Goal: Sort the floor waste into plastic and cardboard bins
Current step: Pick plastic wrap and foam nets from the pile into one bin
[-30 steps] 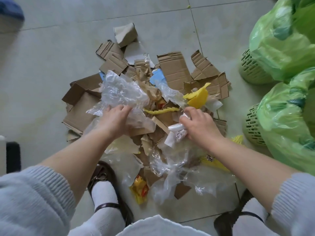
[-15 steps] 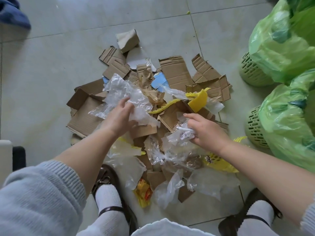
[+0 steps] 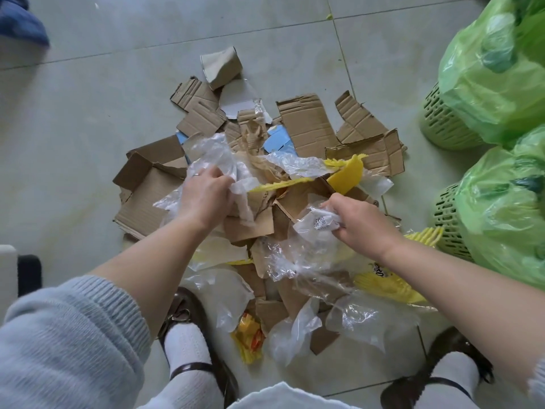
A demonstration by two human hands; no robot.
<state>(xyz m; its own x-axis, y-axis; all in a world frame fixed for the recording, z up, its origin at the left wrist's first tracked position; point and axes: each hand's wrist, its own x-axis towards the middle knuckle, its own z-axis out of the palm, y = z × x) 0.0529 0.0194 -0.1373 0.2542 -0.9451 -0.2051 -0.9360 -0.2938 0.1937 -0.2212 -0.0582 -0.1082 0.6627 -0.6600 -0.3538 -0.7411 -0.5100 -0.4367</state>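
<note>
Open tiled floor [image 3: 88, 107] is being left bare to the left of and beyond the waste pile [image 3: 265, 202], so approach from those sides is not being hindered. On the right, passage is being narrowed by two green baskets lined with green bags: the far bin [image 3: 442, 125] and the near bin [image 3: 448, 219], the near one being almost touched by yellow scraps [image 3: 424, 236]. The near edge of the pile is being hemmed in by two dark shoes [image 3: 188, 314], and its centre is being occupied by the left hand [image 3: 203, 199] and right hand [image 3: 359, 222], both gripping clear plastic.
</note>
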